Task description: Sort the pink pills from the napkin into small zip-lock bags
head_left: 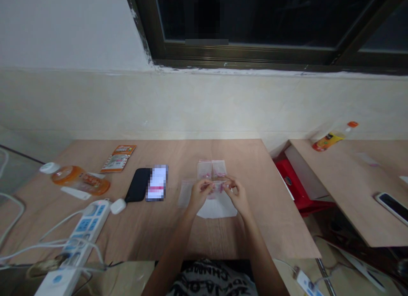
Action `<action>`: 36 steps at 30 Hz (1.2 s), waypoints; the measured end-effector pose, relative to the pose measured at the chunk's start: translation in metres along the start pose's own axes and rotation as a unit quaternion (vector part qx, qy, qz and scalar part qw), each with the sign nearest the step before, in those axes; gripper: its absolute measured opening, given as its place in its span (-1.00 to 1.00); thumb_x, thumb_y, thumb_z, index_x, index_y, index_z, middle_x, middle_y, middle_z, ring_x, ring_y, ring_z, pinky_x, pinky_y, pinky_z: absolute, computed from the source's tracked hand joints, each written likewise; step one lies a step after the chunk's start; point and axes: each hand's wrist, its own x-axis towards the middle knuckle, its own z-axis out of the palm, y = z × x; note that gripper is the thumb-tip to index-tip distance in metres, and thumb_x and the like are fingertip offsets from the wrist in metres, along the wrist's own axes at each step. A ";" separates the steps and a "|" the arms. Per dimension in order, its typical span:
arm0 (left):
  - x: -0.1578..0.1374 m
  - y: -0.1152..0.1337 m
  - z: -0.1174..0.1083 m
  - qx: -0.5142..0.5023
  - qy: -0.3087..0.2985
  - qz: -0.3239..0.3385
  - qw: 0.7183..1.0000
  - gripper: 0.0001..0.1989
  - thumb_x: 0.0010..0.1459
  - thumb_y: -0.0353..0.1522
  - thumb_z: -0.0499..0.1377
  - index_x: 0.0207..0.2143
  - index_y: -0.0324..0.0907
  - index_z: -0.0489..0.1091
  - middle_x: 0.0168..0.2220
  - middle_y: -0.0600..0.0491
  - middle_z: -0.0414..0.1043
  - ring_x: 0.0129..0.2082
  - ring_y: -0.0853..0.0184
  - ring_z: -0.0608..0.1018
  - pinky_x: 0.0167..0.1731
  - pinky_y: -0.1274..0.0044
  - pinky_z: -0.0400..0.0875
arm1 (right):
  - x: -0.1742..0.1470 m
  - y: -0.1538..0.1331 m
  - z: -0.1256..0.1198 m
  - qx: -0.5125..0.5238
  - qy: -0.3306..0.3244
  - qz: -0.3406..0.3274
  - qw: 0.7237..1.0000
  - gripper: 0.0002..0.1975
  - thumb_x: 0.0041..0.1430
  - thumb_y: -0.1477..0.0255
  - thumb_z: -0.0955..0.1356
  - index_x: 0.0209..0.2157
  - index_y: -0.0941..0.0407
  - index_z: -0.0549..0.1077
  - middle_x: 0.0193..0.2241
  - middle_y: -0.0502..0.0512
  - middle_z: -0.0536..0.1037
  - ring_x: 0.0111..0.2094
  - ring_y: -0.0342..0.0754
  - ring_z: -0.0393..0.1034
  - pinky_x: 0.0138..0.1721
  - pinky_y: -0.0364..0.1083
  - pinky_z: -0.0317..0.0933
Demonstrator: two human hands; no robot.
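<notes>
A small clear bag (218, 186) with pinkish bits is stretched between the left hand (201, 192) and right hand (236, 192), each nearly closed, its fingertips pinching one side. A white sheet (217, 210) lies nearer the person on the desk (274, 228); another clear bag (185, 194) lies just beside the left hand.

Both hands (200, 195) pinch a small clear bag (218, 187) over white paper (216, 210) on a wood-topped table (280, 228).
</notes>
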 end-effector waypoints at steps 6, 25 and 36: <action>0.057 0.006 0.001 0.036 -0.020 0.033 0.999 -0.59 0.13 -0.01 0.10 -0.40 -0.18 0.38 -0.45 0.02 0.54 -0.49 0.34 0.56 -0.49 0.56 0.42 | -0.005 0.059 -0.012 -0.028 0.105 0.079 0.991 -0.57 0.10 0.09 0.35 -0.23 0.19 0.48 -0.60 -0.06 0.39 -0.55 -0.11 0.24 -0.49 -0.14 0.16; 0.151 -0.021 0.025 0.283 -0.011 0.119 0.952 -0.91 0.09 -0.37 0.20 -0.32 -0.18 0.46 -0.23 -0.04 0.48 -0.12 0.20 0.49 0.02 0.34 0.30 | -0.005 0.057 -0.010 -0.087 0.057 0.079 0.991 -0.57 0.14 0.05 0.29 -0.39 0.15 0.50 -0.62 0.00 0.40 -0.58 -0.09 0.25 -0.53 -0.14 0.13; 0.092 -0.010 -0.046 0.408 0.109 0.174 0.890 -0.75 0.16 -0.32 0.14 -0.10 -0.13 0.39 -0.07 -0.06 0.39 0.01 0.17 0.41 0.07 0.34 0.27 | -0.007 0.059 -0.010 -0.087 0.055 0.086 0.991 -0.58 0.15 0.06 0.29 -0.39 0.16 0.49 -0.60 0.03 0.44 -0.55 -0.07 0.30 -0.51 -0.13 0.17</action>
